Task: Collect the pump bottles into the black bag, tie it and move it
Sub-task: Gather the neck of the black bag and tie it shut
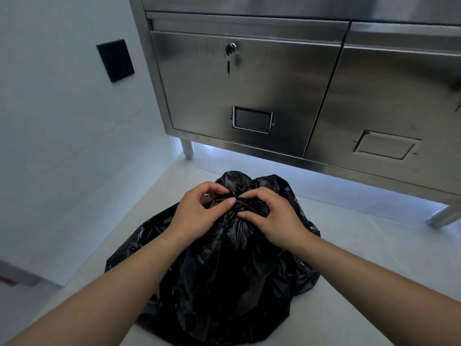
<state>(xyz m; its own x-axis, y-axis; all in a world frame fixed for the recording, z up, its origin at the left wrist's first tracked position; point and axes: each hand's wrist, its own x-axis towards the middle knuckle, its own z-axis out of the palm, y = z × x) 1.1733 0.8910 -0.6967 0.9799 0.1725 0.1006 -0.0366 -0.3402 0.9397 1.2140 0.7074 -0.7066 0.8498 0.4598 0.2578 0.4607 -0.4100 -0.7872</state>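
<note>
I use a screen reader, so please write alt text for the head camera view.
The left hand and right hand pinch the gathered neck of a bulging black bag on a pale floor. Behind it stands a stainless steel cabinet with a lock on one door.

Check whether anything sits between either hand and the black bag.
Nothing visible does. The left hand and right hand both pinch the gathered top of the black bag on the floor; the steel cabinet stands behind it.
</note>
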